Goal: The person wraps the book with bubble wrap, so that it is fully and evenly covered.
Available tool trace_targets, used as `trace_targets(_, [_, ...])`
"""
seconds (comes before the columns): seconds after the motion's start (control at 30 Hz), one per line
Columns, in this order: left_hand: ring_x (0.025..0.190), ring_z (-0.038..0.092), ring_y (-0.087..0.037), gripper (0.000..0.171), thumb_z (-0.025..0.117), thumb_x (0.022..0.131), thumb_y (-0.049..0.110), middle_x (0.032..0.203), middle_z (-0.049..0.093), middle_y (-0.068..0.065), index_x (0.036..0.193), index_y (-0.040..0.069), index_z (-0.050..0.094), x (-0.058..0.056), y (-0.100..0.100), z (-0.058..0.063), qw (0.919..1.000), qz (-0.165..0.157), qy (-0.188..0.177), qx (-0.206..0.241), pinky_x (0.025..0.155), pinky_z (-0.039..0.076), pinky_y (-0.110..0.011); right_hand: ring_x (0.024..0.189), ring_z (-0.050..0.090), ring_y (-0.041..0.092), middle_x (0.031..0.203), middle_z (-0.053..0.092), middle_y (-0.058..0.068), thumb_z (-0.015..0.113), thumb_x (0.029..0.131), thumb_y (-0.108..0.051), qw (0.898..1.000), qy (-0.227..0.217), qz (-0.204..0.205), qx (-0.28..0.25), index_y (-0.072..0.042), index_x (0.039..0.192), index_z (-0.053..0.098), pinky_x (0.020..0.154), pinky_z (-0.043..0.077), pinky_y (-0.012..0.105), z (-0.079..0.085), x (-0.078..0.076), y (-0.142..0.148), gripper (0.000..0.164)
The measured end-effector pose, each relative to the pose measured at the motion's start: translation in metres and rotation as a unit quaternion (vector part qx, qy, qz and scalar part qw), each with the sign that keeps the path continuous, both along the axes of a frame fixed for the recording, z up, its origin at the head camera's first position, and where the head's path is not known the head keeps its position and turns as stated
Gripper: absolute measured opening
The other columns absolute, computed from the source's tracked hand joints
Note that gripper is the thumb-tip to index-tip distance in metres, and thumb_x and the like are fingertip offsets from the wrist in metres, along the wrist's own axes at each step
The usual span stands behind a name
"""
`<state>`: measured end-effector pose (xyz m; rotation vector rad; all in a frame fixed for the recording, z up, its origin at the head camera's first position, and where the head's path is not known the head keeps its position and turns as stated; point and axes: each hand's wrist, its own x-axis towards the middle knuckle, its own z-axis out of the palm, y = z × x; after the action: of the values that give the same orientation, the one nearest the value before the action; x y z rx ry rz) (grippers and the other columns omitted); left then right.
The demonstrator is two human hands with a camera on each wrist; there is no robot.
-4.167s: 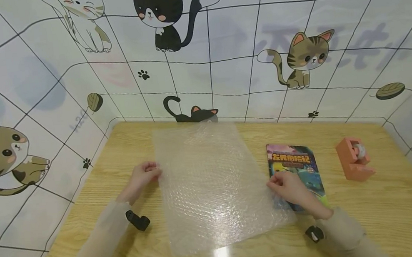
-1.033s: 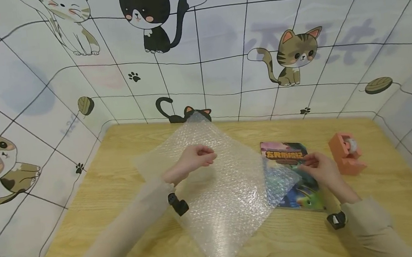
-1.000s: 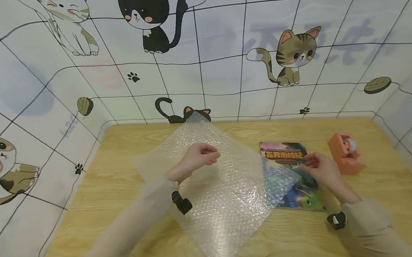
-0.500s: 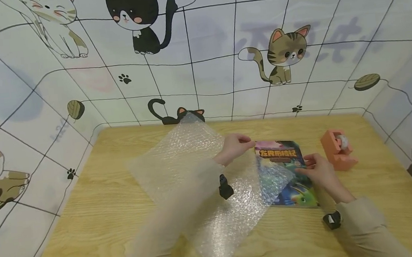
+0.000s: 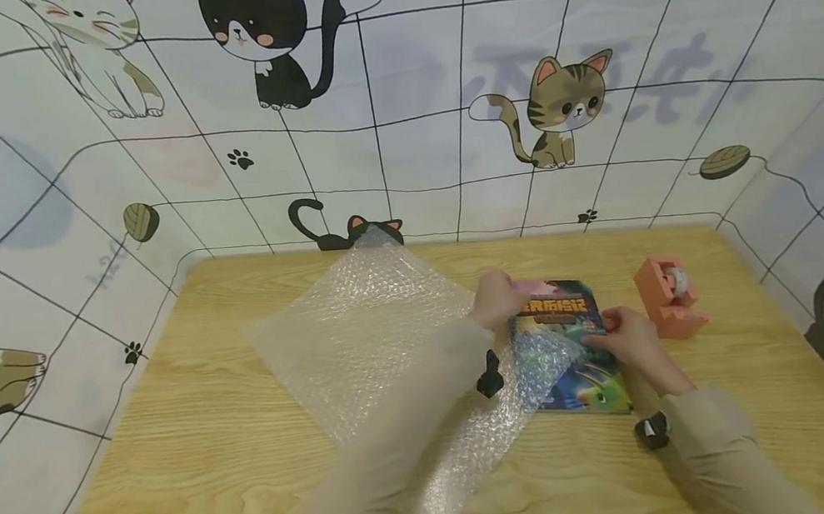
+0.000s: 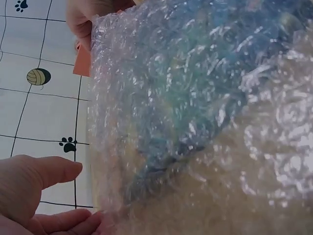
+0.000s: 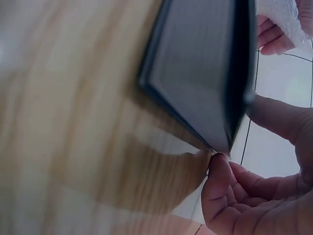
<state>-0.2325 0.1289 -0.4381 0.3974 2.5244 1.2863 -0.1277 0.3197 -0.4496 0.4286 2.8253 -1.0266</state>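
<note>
A sheet of clear bubble wrap lies turned cornerwise on the wooden table, its right corner overlapping a colourful book. At the book's right edge, my right hand grips it. The right wrist view shows the thumb at the cover's edge, bent fingers at the lower corner, and the page block side-on. My left hand reaches across the wrap to the book's upper left corner. In the left wrist view, its thumb stands apart from its fingers, which are right at the wrap's edge.
An orange tape dispenser with a roll of tape stands right of the book. Behind the wooden table rises a white wall covering with cat drawings and grid lines. The wrap's far corner reaches this wall.
The bubble wrap has been turned cornerwise. My left hand has left its left edge and crossed rightward to the book's upper left corner. My right hand has moved to the book's right edge.
</note>
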Motion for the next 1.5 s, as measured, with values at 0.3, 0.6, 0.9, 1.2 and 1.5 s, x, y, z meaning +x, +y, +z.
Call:
trace_targets(0.3, [0.039, 0.022, -0.011, 0.05, 0.063, 0.082, 0.001, 0.045, 0.021, 0.003, 0.049, 0.013, 0.028, 0.004, 0.01, 0.004, 0.9982, 0.039, -0.045, 0.004, 0.038, 0.024, -0.024, 0.09, 0.053, 0.036, 0.103, 0.053, 0.027, 0.075, 0.08, -0.028, 0.999, -0.035, -0.016, -0.008, 0.017, 0.119, 0.046, 0.07, 0.049, 0.041, 0.002, -0.003, 0.0, 0.066])
trace_targets(0.6, [0.052, 0.037, -0.013, 0.032, 0.072, 0.079, 0.01, 0.059, 0.039, 0.0, 0.06, 0.008, 0.047, 0.002, 0.016, 0.008, 0.9853, 0.12, -0.12, 0.02, 0.047, 0.034, -0.026, 0.079, 0.049, 0.027, 0.091, 0.053, 0.018, 0.076, 0.08, -0.025, 0.999, -0.033, -0.015, -0.011, 0.016, 0.114, 0.05, 0.06, 0.043, 0.031, 0.0, -0.004, 0.002, 0.059])
trace_targets(0.9, [0.058, 0.048, -0.017, 0.014, 0.068, 0.083, 0.01, 0.072, 0.053, -0.006, 0.074, 0.003, 0.06, -0.001, 0.02, 0.007, 0.9603, 0.195, -0.177, 0.091, 0.05, 0.041, -0.031, 0.095, 0.05, 0.037, 0.107, 0.05, 0.028, 0.074, 0.081, -0.024, 0.999, -0.041, -0.025, -0.014, 0.017, 0.119, 0.044, 0.075, 0.047, 0.044, 0.0, -0.001, 0.002, 0.063])
trace_targets(1.2, [0.084, 0.063, -0.02, 0.025, 0.062, 0.089, 0.011, 0.099, 0.061, -0.011, 0.113, 0.005, 0.063, 0.005, 0.026, 0.006, 0.9614, 0.2, -0.149, 0.117, 0.065, 0.055, -0.032, 0.093, 0.05, 0.037, 0.106, 0.051, 0.029, 0.074, 0.081, -0.022, 0.999, -0.02, -0.033, -0.029, 0.018, 0.118, 0.044, 0.076, 0.047, 0.043, 0.0, 0.006, 0.005, 0.062])
trace_targets(1.5, [0.077, 0.056, -0.017, 0.034, 0.062, 0.085, -0.001, 0.097, 0.059, -0.011, 0.116, 0.013, 0.058, 0.009, 0.029, 0.006, 0.9651, 0.175, -0.134, 0.142, 0.061, 0.049, -0.03, 0.102, 0.05, 0.043, 0.115, 0.047, 0.035, 0.071, 0.084, -0.023, 0.998, -0.003, -0.034, -0.054, 0.019, 0.124, 0.037, 0.082, 0.047, 0.048, 0.001, 0.013, 0.006, 0.067])
